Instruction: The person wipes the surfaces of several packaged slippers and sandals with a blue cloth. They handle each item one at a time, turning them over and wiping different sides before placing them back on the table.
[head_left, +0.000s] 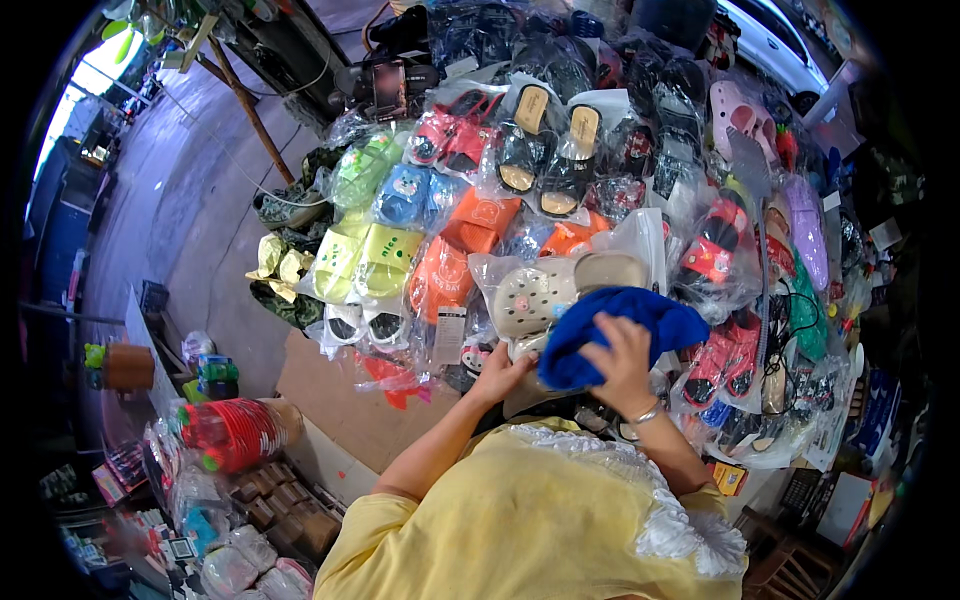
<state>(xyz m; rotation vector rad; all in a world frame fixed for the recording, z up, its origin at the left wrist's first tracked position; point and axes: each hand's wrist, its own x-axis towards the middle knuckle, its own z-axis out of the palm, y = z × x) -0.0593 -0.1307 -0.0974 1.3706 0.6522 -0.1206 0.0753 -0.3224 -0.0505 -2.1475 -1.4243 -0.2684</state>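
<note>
A blue cloth (637, 330) is bunched in my right hand (626, 364), which presses it against a clear plastic bag. Inside that bag is a pair of beige clogs (529, 296) with round holes and small charms; the cloth covers part of them. My left hand (499, 375) grips the lower left edge of the bag. Bagged orange slides (442, 277) and yellow-green slides (388, 259) lie to the left. White slippers (367, 324) sit below the yellow-green pair.
Bagged footwear fills the stall, with black sandals (525, 139), pink clogs (735, 112) and red slippers (724, 360) around. A black cable (795, 330) hangs at right. Red plastic containers (240, 431) and brown pots (274, 499) stand lower left. A wooden pole (251, 112) rises upper left.
</note>
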